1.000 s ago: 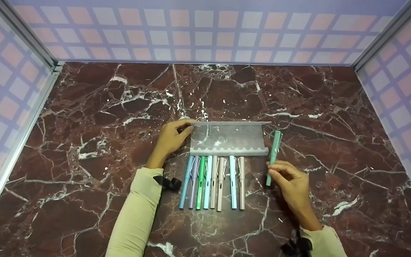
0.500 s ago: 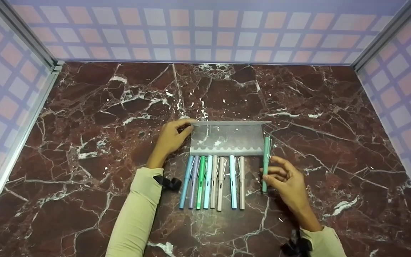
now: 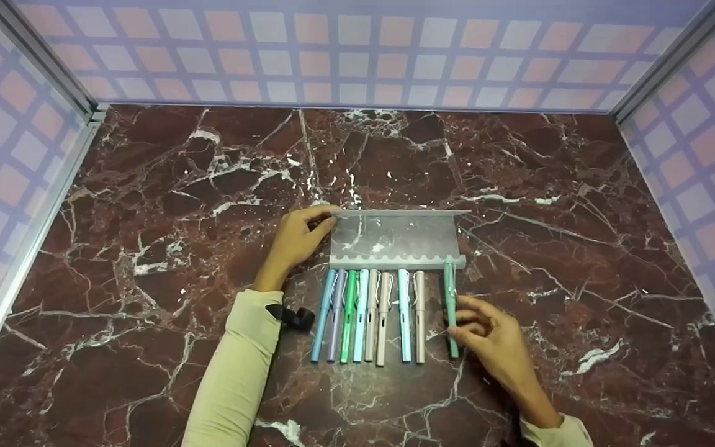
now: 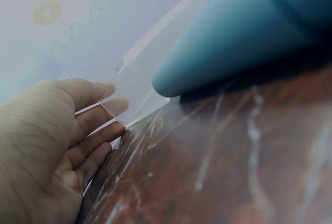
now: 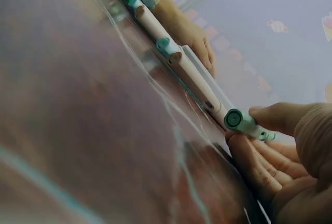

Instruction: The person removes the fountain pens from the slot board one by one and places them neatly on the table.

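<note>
A clear plastic pen case (image 3: 395, 263) with a scalloped strip along its near side stands unfolded at mid-table. My left hand (image 3: 298, 239) holds its far left corner; in the left wrist view, thumb and fingers pinch the thin clear sheet (image 4: 111, 111). My right hand (image 3: 497, 338) pinches a teal-green pen (image 3: 450, 304) between thumb and fingers, its clip end overlapping the strip's right end. In the right wrist view, this green pen's (image 5: 235, 119) round end faces the camera. Left of it lies a beige pen (image 3: 419, 320), with a gap between them.
Several capped pens lie side by side in front of the case, among them a blue pen (image 3: 321, 323), a bright green pen (image 3: 349, 320) and a light blue pen (image 3: 405, 320). Checkered panels (image 3: 357, 56) border the marbled table (image 3: 146, 341) at the back and sides.
My right hand has brought the teal-green pen left and nearer to me, from beside the case to the right end of the pen row. The left hand has stayed at the case corner.
</note>
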### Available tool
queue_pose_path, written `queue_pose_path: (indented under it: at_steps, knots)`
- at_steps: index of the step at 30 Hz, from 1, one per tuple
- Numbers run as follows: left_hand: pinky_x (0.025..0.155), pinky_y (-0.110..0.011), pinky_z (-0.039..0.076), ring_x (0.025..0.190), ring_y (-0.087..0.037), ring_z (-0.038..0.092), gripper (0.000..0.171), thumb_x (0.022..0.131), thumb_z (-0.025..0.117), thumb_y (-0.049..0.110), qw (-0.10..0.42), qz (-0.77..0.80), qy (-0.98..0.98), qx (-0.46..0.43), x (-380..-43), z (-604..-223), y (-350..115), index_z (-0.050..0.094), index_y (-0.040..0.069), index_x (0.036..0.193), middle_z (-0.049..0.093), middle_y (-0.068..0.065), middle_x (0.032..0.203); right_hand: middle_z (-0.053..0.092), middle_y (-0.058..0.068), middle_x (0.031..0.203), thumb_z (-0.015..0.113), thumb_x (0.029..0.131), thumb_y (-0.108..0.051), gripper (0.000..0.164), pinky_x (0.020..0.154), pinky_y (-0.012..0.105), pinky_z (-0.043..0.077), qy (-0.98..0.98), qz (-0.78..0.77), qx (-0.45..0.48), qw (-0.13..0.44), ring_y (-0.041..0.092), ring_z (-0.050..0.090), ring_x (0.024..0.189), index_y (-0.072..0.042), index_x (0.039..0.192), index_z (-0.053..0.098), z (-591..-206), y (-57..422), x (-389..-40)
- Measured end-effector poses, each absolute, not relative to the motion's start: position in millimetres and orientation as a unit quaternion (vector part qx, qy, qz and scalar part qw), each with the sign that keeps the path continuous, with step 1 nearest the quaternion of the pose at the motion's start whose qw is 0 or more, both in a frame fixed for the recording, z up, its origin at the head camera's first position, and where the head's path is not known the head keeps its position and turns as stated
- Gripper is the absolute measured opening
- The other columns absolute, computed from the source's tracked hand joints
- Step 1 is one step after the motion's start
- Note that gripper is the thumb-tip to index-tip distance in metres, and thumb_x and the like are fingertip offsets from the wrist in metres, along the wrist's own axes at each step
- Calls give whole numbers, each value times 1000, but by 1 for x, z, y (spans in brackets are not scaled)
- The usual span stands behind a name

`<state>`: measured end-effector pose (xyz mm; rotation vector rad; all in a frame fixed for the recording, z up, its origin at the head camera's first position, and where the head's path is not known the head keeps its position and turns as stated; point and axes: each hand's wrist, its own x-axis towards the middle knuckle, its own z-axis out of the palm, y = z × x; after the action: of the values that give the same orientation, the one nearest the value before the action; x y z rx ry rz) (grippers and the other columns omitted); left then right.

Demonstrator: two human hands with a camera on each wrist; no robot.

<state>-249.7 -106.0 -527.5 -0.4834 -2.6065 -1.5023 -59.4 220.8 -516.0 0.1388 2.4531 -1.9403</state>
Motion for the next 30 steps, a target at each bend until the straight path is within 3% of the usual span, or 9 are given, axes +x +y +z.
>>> queue_pose_path:
  at_steps: [18,30]
  knots:
    - [102,-45,47,110,-27,67,24,96,67,19,33,-506,-849,-149,-250,-526,-105,75,17,119,72,-6,122,75,10,96,84,75,0,50,65,22,58,869,-489,75,-8,12,71,73,0,122,68,-510,208,-52]
    - [99,-45,49,105,-27,68,25,96,67,18,40,-496,-853,-157,-249,-526,-106,74,16,119,73,-7,120,74,2,85,88,73,-7,50,57,20,55,910,-409,31,-54,9,68,66,-3,120,70,-510,191,-51]
